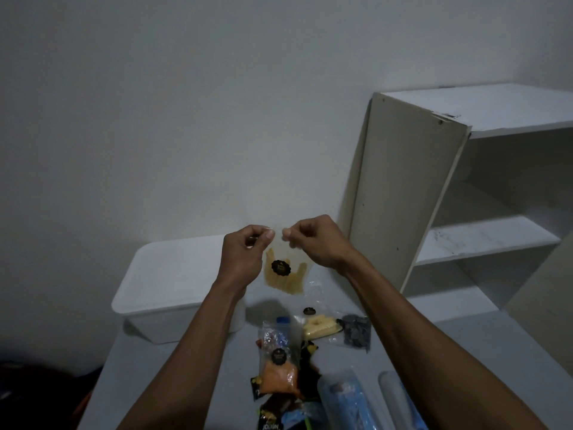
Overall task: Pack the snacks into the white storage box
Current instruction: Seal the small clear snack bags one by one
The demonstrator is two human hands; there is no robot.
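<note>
Head view: both hands, left [245, 254] and right [313, 243], pinch the top of a clear bag [286, 274] of pale yellow sticks with a dark round sticker, held above the tabletop [465, 352] beside the lidded white box [167, 274].

Head-worn view, forward and down

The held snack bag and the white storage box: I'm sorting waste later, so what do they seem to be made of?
The held snack bag looks like thin clear glossy plastic film: yellow sticks show through it, and it carries a dark round sticker. Both the left hand and the right hand pinch its top edge. The white storage box appears to be matte moulded plastic, judging by its rounded corners and lipped lid; the dim light leaves this uncertain.
</note>
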